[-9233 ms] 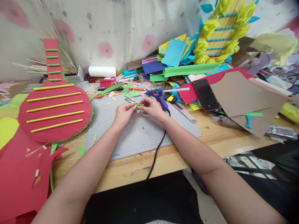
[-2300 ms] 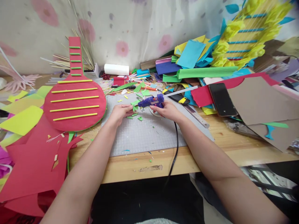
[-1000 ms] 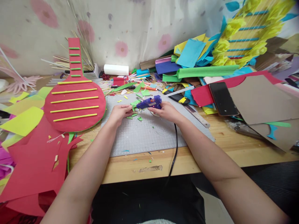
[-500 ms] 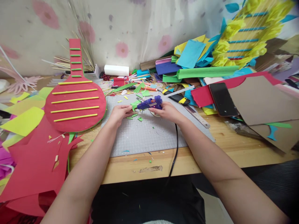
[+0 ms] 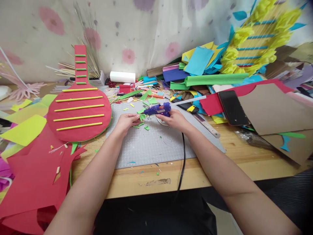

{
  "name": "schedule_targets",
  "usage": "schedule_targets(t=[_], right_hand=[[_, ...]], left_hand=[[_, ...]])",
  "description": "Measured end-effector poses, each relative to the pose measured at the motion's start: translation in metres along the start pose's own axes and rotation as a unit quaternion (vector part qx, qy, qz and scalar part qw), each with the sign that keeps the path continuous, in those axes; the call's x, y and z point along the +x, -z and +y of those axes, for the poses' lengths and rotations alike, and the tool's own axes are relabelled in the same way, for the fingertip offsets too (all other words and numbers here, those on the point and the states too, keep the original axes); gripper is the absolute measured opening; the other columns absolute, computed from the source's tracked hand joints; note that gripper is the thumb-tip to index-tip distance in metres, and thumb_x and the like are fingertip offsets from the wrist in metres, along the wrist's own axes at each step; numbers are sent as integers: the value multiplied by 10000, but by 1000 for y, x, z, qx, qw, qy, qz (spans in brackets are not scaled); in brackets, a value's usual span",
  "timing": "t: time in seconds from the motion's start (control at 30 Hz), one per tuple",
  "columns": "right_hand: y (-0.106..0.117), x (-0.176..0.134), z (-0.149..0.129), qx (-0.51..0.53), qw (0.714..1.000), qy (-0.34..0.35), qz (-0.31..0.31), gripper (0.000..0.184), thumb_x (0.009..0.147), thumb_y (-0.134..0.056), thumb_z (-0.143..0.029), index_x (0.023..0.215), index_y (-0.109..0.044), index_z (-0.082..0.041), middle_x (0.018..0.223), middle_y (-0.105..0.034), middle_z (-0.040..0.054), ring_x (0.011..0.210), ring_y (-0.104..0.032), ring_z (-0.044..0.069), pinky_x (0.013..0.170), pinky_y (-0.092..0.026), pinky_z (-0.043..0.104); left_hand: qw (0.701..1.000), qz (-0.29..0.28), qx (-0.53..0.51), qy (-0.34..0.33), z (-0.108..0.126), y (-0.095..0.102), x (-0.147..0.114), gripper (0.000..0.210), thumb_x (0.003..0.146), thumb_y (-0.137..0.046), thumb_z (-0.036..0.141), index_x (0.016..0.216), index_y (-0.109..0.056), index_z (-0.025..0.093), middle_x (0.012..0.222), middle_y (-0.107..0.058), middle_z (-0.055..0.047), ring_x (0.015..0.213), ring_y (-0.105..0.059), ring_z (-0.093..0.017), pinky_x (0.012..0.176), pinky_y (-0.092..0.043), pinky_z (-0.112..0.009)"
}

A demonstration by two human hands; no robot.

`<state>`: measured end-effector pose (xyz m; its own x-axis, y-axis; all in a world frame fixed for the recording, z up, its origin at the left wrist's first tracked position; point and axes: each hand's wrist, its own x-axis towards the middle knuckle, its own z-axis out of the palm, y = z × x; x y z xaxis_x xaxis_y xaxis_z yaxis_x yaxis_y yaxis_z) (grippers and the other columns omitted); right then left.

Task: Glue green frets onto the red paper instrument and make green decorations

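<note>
My right hand is closed around a blue glue gun, whose nozzle points left. A white glue stick juts out of the gun's back, and a black cord hangs down from it. Just left of the nozzle, my left hand pinches a small green paper piece between thumb and fingers. Whether nozzle and paper touch, I cannot tell. Green scraps lie below on the grey cutting mat.
A red guitar-like cutout with yellow and green strips stands left, above red paper sheets. Right are a steel ruler, a utility knife, a phone and cardboard. Coloured paper and pens crowd the back.
The view has tilted slightly, so the tabletop sits a little lower. The left fingers have shifted slightly down with the green piece, which now shows more. The glue gun stays nearly in place.
</note>
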<state>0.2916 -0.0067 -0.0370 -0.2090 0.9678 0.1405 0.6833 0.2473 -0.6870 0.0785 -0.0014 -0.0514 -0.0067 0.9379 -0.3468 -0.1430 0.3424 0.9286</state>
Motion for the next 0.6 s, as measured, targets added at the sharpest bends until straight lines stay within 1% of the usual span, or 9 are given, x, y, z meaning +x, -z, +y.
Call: schedule_targets(t=[0.1, 0.2, 0.27, 0.3, 0.37, 0.43, 0.5, 0.6], right_hand=[[0, 3, 5, 26, 998, -24, 42, 410, 746, -552, -545, 922, -688, -201, 792, -694, 54, 742, -630, 206, 671, -477, 311], [5, 7, 17, 42, 990, -63, 122, 451, 735, -553, -552, 917, -689, -162, 806, -696, 77, 743, -630, 213, 691, -476, 330], [11, 11, 30, 24, 983, -80, 164, 479, 716, -573, -549, 928, -689, -136, 828, -699, 94, 765, -630, 227, 712, -472, 345], [14, 12, 37, 7, 981, -87, 176, 492, 704, -585, -549, 932, -689, -126, 833, -699, 101, 774, -630, 236, 717, -470, 352], [19, 15, 50, -20, 978, -103, 179, 513, 688, -599, -554, 952, -686, -123, 854, -701, 107, 796, -632, 250, 725, -468, 360], [21, 17, 59, -29, 980, -111, 165, 527, 687, -597, -564, 984, -677, -136, 892, -702, 107, 823, -633, 255, 740, -468, 365], [20, 19, 63, -36, 981, -115, 150, 532, 700, -582, -574, 1008, -668, -149, 930, -699, 109, 854, -633, 255, 760, -466, 367], [18, 20, 62, -76, 977, -141, 139, 531, 730, -542, -588, 1002, -661, -148, 936, -691, 129, 879, -629, 265, 766, -461, 368]], left_hand=[[1000, 6, -12, 1, 0, 0, 0, 36, 681, -671, 111, 661, -675, 82, 602, -654, -65, 582, -638, -140, 690, -531, -284], [999, 22, -35, -11, 1, 0, 0, 34, 670, -678, 110, 644, -666, 90, 585, -642, -48, 562, -617, -122, 716, -536, -298], [998, 37, -54, -22, 1, 0, 0, 29, 669, -677, 112, 649, -668, 93, 601, -644, -46, 569, -607, -112, 736, -534, -304], [996, 46, -66, -29, 1, 1, 0, 28, 674, -671, 111, 653, -669, 93, 611, -646, -46, 579, -607, -109, 739, -533, -302], [993, 63, -92, -45, 2, 1, 0, 36, 688, -653, 107, 657, -668, 96, 627, -647, -43, 601, -608, -105, 735, -529, -292], [988, 79, -115, -63, 2, 1, 1, 43, 694, -643, 103, 656, -663, 102, 633, -644, -35, 610, -606, -100, 725, -526, -282], [985, 93, -130, -71, 1, 1, 1, 52, 703, -634, 103, 656, -657, 104, 638, -642, -32, 615, -604, -97, 726, -524, -281], [982, 107, -140, -71, 1, 0, 1, 76, 724, -614, 104, 657, -650, 97, 639, -638, -33, 618, -603, -96, 736, -521, -287]])
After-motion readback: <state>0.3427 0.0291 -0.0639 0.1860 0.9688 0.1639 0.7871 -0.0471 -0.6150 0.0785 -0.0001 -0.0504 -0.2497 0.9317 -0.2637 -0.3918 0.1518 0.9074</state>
